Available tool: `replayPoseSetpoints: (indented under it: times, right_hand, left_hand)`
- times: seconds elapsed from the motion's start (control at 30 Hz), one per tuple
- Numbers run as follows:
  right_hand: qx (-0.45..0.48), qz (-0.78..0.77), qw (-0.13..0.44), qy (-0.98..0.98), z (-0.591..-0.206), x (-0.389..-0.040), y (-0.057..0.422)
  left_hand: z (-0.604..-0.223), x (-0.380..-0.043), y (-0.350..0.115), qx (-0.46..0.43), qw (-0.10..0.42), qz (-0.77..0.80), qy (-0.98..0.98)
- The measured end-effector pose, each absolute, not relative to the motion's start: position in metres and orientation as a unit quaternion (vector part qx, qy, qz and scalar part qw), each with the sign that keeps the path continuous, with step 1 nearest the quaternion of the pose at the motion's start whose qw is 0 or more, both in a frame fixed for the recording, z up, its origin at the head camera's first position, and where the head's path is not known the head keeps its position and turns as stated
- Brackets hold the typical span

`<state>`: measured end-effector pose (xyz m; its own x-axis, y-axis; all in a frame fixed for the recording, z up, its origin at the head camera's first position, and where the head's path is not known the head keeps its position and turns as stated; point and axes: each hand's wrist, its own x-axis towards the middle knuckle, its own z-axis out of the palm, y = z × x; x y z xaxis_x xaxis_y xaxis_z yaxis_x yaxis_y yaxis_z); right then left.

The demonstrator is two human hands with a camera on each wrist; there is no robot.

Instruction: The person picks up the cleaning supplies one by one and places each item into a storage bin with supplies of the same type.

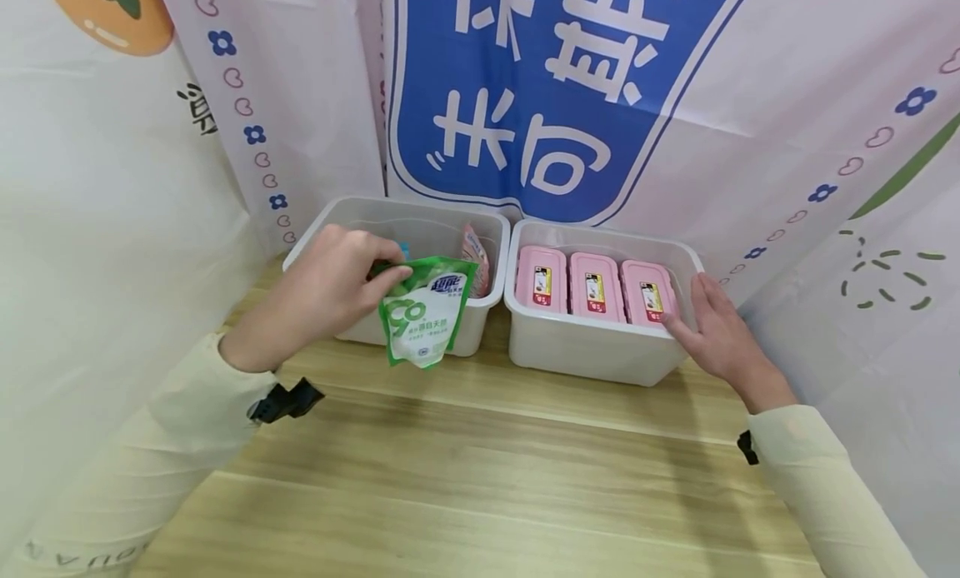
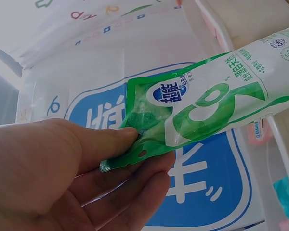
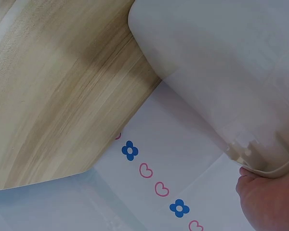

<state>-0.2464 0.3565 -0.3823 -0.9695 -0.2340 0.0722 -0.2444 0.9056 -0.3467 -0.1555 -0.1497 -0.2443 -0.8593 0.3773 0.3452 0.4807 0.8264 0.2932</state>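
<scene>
My left hand (image 1: 330, 286) pinches a green-and-white detergent pouch (image 1: 427, 320) by its top edge between thumb and fingers. The pouch hangs tilted in front of the left white bin (image 1: 480, 328), overlapping its near rim. In the left wrist view, the thumb lies over the pouch's green corner (image 2: 149, 115), close to a small hole. At the right white bin (image 1: 585, 353), my right hand (image 1: 723, 336) rests on the near right corner, its fingers extended along the side and its thumb across the rim. Pink lidded boxes (image 1: 595, 286) stand in a row inside that bin.
Inside the left bin, a pink packet (image 1: 476, 257) leans at the right end and a bit of blue (image 1: 405, 250) shows behind my hand. Both bins stand side by side on a wooden tabletop (image 1: 480, 478). Printed cloth (image 1: 300, 103) hangs behind and at both sides.
</scene>
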Motion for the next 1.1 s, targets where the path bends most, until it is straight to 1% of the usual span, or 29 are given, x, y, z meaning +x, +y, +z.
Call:
replayPoseSetpoints:
  times: [0.17,0.4,0.8,1.1]
  right_hand:
    - [0.117,0.179,0.009,-0.977,-0.381,-0.246,0.357]
    - [0.113,0.176,-0.004,-0.978,-0.382,-0.247,0.358]
    - [0.115,0.179,-0.001,-0.977,-0.381,-0.247,0.357]
    - [0.111,0.178,-0.002,-0.978,-0.382,-0.247,0.356]
  left_hand:
    - [-0.232,-0.157,-0.146,-0.233,0.139,-0.19,-0.944]
    - [-0.217,-0.161,-0.14,-0.22,0.136,-0.197,-0.946]
    - [-0.189,-0.17,-0.135,-0.217,0.151,-0.191,-0.945]
    - [-0.179,-0.184,-0.132,-0.199,0.143,-0.201,-0.948]
